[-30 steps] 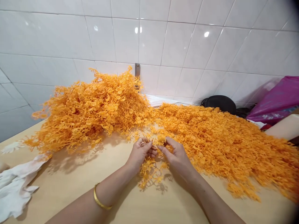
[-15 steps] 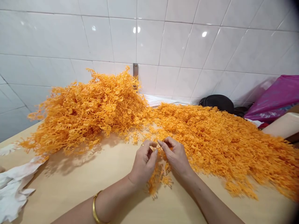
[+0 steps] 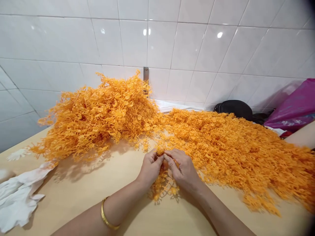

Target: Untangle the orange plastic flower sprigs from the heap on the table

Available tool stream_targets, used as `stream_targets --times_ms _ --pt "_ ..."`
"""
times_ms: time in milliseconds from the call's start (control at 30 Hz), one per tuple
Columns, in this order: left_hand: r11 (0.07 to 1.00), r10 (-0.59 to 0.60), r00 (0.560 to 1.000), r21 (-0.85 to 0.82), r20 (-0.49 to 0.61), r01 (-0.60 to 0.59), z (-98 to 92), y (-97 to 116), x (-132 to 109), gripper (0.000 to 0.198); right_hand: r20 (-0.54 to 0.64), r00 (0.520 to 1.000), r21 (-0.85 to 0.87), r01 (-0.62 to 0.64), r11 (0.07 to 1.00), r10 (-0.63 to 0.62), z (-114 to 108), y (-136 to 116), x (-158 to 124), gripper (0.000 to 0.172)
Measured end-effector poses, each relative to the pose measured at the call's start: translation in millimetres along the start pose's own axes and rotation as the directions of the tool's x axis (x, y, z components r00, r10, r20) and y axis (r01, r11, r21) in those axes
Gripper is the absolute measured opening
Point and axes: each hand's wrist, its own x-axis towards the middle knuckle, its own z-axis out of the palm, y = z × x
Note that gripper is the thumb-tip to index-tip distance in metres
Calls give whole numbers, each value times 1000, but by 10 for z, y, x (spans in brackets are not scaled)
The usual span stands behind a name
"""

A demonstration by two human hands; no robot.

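Note:
Between my hands is an orange artificial foliage sprig point(image 3: 161, 184), its frilly ends hanging down over the table. My left hand point(image 3: 150, 168) pinches it with thumb and forefinger. Thumb and curled fingers of my right hand point(image 3: 181, 167) close on the same sprig, fingertips touching those of the left. The exact spot being gripped is hidden by the fingers. Just beyond my hands, a tall heap of orange foliage point(image 3: 105, 114) rises at the left. A lower, wider spread of the same foliage point(image 3: 236, 150) covers the right side.
Crumpled white cloth or paper point(image 3: 22, 196) lies at the left edge of the pale table point(image 3: 98, 196). Along the tiled wall point(image 3: 162, 42) are a metal bracket point(image 3: 146, 77), a black case point(image 3: 233, 108) and a purple bag point(image 3: 291, 106). A pale forearm-like shape enters at far right.
My hands have come together, fingertips now meeting on the sprig where a gap showed before. The hanging sprig has shifted slightly up and left. The whole view has moved a little.

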Motion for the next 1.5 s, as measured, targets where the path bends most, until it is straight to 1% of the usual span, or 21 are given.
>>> stream_targets --times_ms 133,200,267,333,400,467,567,633,733,833,900,933,1000,1067,1133,1167,1233,1300,1333,1400,1500 --pt "998 -54 998 36 26 53 -34 14 21 15 -159 982 65 -89 994 98 -62 11 8 18" --pt "998 -49 996 51 81 45 -39 4 20 18 -144 986 100 -73 992 87 -84 1 12 27" --pt "998 -34 989 53 146 26 -38 -17 20 19 -76 996 126 -32 991 42 -87 -18 13 36" --pt "999 -20 984 32 179 15 -37 -35 23 14 -34 999 136 -8 991 13 -76 -30 11 27" --pt "999 -42 988 -4 149 43 -40 -37 32 20 -56 998 129 -30 991 37 -65 -14 11 14" --pt "994 -95 993 -54 68 98 -52 -24 47 30 -109 989 132 -84 988 99 -65 33 15 13" --pt "977 -166 986 -141 -31 160 -87 -8 80 32 -135 975 159 -156 975 178 -84 120 27 13" --pt "969 -186 981 -176 -50 175 -115 -9 105 28 -110 974 179 -175 968 196 -106 151 37 13" --pt "966 -186 981 -195 -60 171 -143 -13 126 22 -23 983 187 -175 967 183 -147 141 49 13" --pt "971 -150 988 -195 -31 141 -140 6 112 19 72 976 183 -218 959 208 -179 115 53 12" --pt "974 -130 991 -189 -6 127 -127 23 89 18 110 966 205 -254 945 236 -182 110 49 7" --pt "976 -125 992 -182 3 123 -121 28 78 17 126 961 222 -268 938 245 -177 112 45 7" --pt "982 -111 994 -152 15 112 -110 31 60 15 152 955 248 -286 926 254 -154 120 39 13" --pt "992 -73 997 -105 36 76 -104 24 53 13 183 947 246 -306 920 266 -123 126 32 19" --pt "996 -38 997 -74 68 43 -98 11 52 11 197 942 232 -315 920 273 -94 128 26 20" --pt "997 -29 996 -62 88 35 -95 4 54 12 177 946 227 -309 923 273 -83 128 24 19" --pt "999 -19 994 -31 104 22 -88 -12 59 15 91 962 228 -272 935 258 -70 127 20 16" --pt "999 -6 995 43 97 2 -85 -27 66 21 4 971 236 -234 943 239 -64 126 19 13" --pt "996 4 996 92 89 -12 -86 -35 69 21 -12 971 241 -229 943 239 -63 126 19 13" --pt "984 27 996 173 81 -40 -90 -46 74 17 0 966 244 -250 937 258 -57 123 21 14" --pt "976 32 996 214 80 -49 -96 -50 71 8 50 964 211 -267 940 262 -40 114 24 14"
